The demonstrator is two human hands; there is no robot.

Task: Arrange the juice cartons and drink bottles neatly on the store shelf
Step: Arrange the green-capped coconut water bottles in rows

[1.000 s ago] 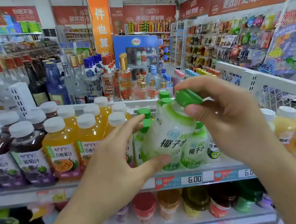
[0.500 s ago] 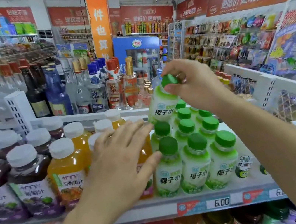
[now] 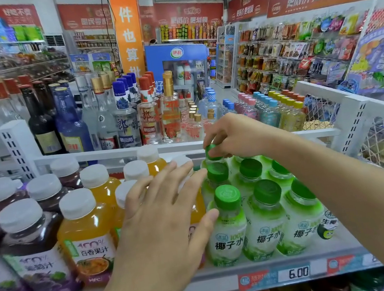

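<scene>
My right hand (image 3: 232, 139) pinches the green screw cap of a small white-and-green plastic coconut-water bottle (image 3: 212, 156) at the far end of the left-most green-capped row, on the right half of the white metal store shelf (image 3: 208, 286). The bottle looks almost seated behind its neighbours; I cannot tell whether its base is touching the shelf, since the bottles in front hide it.

My left hand (image 3: 164, 215) is flat with straight, spread fingers. It lies across the tops and shoulders of the white-capped orange passion-fruit juice bottles (image 3: 87, 237) just left of the green row, with the thumb resting against the nearest coconut bottle (image 3: 226, 228). It holds nothing and seems to act as a fence between the two products.

I judge the held bottle to be light to moderate in weight, full of liquid and so bottom-heavy. Its thin plastic wall should be stiff enough, and the shrink label is likely smooth and a bit slippery. The ribbed cap gives the surest purchase in this crowded spot, where fingers cannot get round the body. A cap grip lets the bottle swing, though, so I would lower it straight and gently. A knock could topple the close-packed neighbours, though none would break.

The dark purple grape juice bottles (image 3: 33, 248) stand at the left.
</scene>
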